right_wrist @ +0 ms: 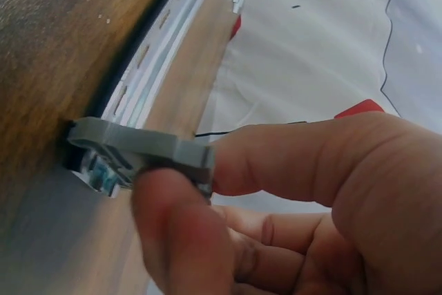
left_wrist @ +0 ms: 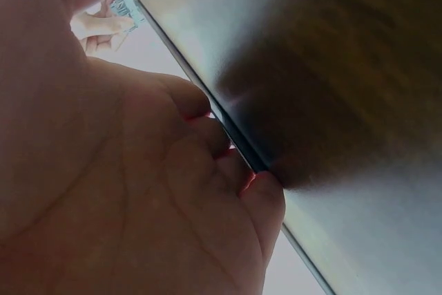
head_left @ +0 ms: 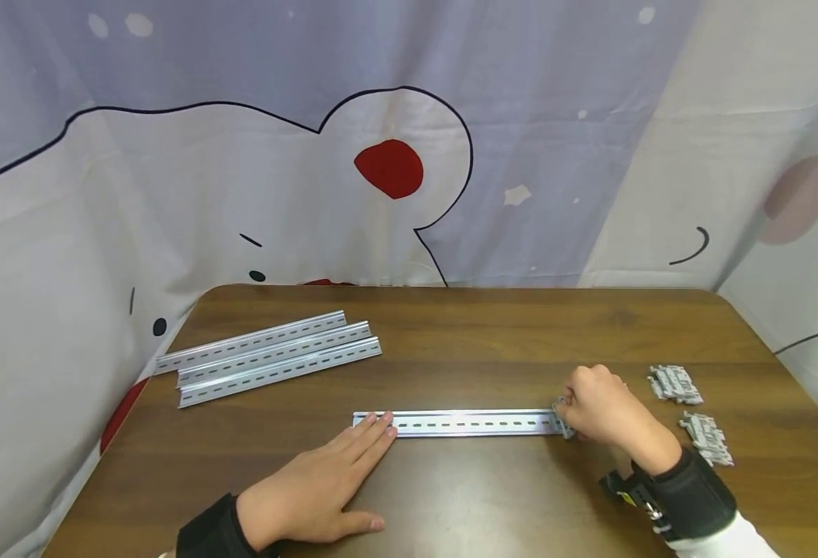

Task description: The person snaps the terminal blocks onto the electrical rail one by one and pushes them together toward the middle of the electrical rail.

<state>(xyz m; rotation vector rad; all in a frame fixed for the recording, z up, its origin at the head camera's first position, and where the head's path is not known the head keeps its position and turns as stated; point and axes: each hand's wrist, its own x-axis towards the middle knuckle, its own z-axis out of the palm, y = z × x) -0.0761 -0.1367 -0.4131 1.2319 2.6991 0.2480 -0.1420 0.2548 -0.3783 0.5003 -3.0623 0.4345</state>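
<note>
A slotted metal DIN rail (head_left: 471,423) lies crosswise on the table. My left hand (head_left: 318,484) rests flat with straight fingers on the rail's left end; in the left wrist view its palm (left_wrist: 131,177) hides most of the rail. At the rail's right end my right hand (head_left: 607,411) pinches a grey terminal block (head_left: 562,418) between thumb and forefinger. The right wrist view shows the terminal block (right_wrist: 138,146) upright across the rail's end, touching it. Whether it is clipped on, I cannot tell.
Three more slotted rails (head_left: 276,364) lie side by side at the back left. On the right sit two groups of grey terminal blocks, a far group (head_left: 674,384) and a near group (head_left: 707,439). A printed curtain (head_left: 520,155) hangs behind the wooden table (head_left: 478,333).
</note>
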